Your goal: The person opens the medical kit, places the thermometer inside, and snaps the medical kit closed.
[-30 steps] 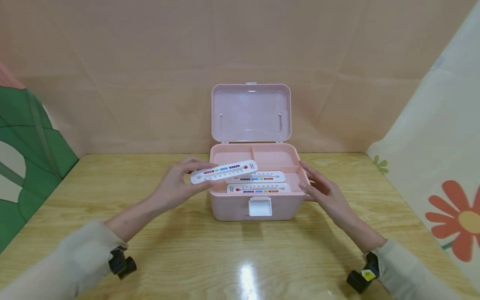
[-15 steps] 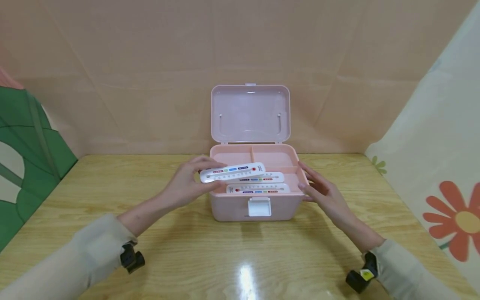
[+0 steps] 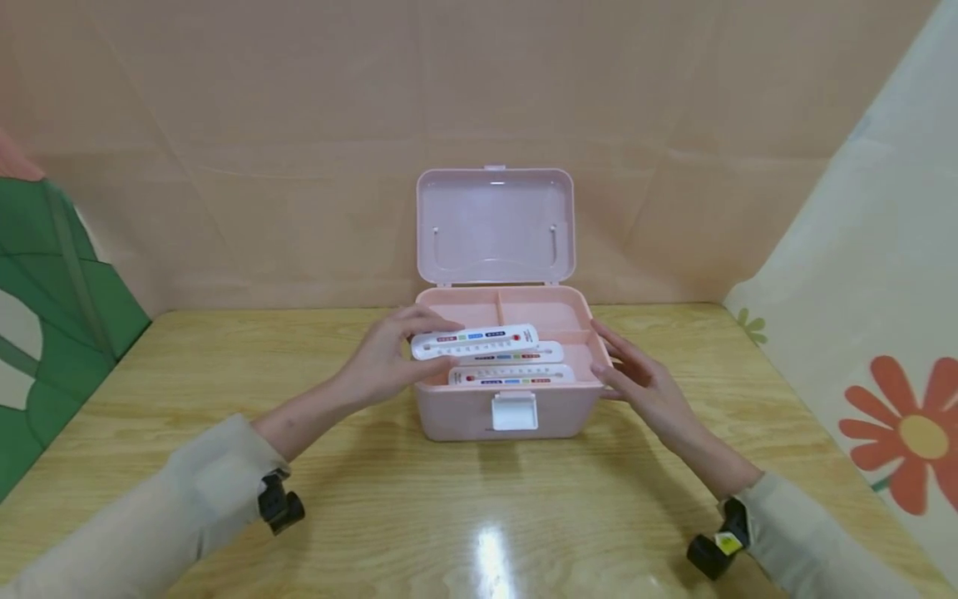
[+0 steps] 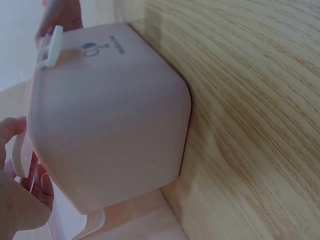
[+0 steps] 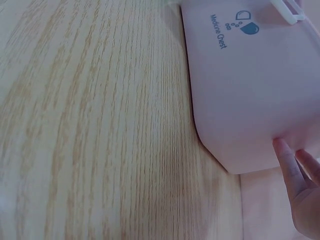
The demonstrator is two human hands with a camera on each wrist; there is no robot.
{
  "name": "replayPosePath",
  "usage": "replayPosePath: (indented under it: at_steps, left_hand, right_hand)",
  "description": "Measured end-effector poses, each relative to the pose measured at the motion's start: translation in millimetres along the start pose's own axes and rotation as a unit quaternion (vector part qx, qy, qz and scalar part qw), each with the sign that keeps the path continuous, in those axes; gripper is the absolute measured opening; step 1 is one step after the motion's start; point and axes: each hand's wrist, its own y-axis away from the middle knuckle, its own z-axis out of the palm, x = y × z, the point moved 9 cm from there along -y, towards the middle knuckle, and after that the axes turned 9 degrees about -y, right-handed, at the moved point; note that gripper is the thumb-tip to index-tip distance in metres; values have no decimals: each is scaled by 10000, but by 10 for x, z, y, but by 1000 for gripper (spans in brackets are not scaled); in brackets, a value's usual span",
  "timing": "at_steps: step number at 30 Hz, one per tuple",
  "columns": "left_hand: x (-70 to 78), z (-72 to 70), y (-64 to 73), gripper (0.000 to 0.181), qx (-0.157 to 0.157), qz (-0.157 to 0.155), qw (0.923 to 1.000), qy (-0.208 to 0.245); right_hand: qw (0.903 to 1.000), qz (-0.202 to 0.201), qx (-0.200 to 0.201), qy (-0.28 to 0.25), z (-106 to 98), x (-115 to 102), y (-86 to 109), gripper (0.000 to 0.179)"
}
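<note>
My left hand (image 3: 385, 353) pinches a white room thermometer (image 3: 475, 339) between thumb and fingers, its strip of coloured labels facing up. It is held slightly tilted over the front compartment of a pink medicine chest (image 3: 449, 416). Two similar thermometers lie in that compartment, the front one (image 3: 511, 375) in plain sight and the rear one (image 3: 552, 353) partly covered by the held one. In the left wrist view the held thermometer (image 4: 22, 152) shows edge-on at the rim. My right hand (image 3: 651, 391) touches the chest's right side, its fingers (image 5: 287, 162) extended against the wall.
The chest's lid (image 3: 496, 225) stands raised at the back, and a white latch (image 3: 515, 412) hangs on the front. Two rear compartments are split by a divider (image 3: 499, 308). Wood-grain table (image 3: 404, 516) lies beneath, with a beige cloth (image 3: 299, 166) behind.
My left hand has carried the thermometer rightward, further over the front compartment, so it covers more of the rear thermometer. The right hand has stayed at the chest's side.
</note>
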Motion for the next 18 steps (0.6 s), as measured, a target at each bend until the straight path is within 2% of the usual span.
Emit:
replayPosePath:
  at_steps: [9,18]
  left_hand:
    - [95,71,-82,37,-74,397,9992,46]
    - [136,168,-146,37,-332,531,9980,85]
  right_hand:
    - [10000,-25,-9,-63,27,-38,6,57]
    - [9999,-72,-48,-108,38,-36,-6,57]
